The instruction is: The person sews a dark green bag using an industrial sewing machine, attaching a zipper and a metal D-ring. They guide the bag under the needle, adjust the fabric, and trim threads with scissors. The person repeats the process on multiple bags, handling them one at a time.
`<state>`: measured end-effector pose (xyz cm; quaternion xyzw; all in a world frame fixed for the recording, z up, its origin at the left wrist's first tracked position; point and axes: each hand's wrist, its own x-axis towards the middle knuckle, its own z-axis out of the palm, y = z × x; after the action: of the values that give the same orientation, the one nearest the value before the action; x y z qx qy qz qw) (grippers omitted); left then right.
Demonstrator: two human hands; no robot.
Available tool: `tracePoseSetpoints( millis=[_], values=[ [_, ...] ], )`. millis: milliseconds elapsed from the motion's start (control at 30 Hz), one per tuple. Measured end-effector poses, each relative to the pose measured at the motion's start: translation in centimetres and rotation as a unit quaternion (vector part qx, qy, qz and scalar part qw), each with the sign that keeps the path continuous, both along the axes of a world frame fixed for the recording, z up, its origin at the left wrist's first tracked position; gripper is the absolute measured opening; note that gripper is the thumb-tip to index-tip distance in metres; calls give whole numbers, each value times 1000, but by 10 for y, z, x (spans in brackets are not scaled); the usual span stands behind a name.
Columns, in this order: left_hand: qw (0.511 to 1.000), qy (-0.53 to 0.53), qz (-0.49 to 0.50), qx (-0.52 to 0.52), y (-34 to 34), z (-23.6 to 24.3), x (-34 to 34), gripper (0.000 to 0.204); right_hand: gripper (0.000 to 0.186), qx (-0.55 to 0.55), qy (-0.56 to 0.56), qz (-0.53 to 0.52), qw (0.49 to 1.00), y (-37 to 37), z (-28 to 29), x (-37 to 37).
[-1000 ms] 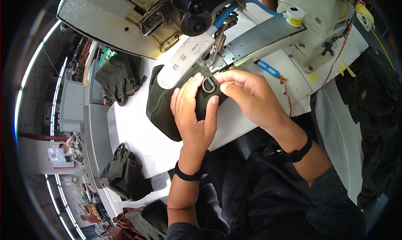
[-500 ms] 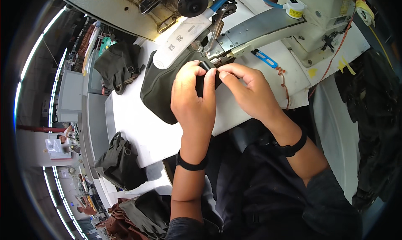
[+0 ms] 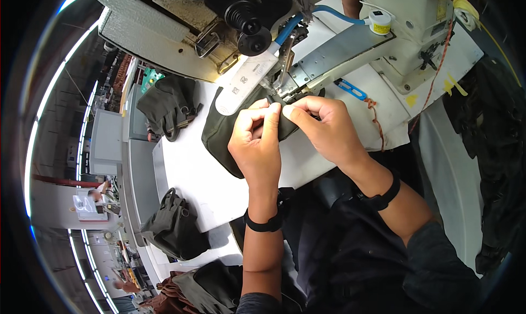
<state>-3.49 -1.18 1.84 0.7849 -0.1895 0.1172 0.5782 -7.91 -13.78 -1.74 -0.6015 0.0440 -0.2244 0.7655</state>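
Note:
Both hands are close together just in front of the sewing machine's needle area. My left hand is closed, thumb and forefinger pinching a dark edge that seems to belong to the dark green bag. Opposite it, my right hand also pinches with thumb and forefinger at that edge, the fingertips almost touching the left ones. What lies between the fingertips is mostly hidden. The bag spreads under and left of my left hand, on the white table, partly below the machine's pale plate.
Blue thread snips on an orange cord lie right of my right hand. Two dark bags, one upper left and one lower left, stand nearby. Dark goods hang at the right. A person is far left.
The fingertips have come closer together; a short black roll that stuck up between them is no longer visible. The whole view has shifted, with machine and table appearing lower and further right at the left side.

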Motion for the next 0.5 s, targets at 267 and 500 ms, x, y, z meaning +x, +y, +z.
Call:
tracePoseSetpoints(
  millis=[267,500],
  values=[
    [999,-30,-18,4,5,-11,12,12,23,-11,-46,-56,997,5,4,9],
    [998,-38,-10,57,0,-2,26,12,26,4,-6,-44,999,-10,10,12]
  ],
)
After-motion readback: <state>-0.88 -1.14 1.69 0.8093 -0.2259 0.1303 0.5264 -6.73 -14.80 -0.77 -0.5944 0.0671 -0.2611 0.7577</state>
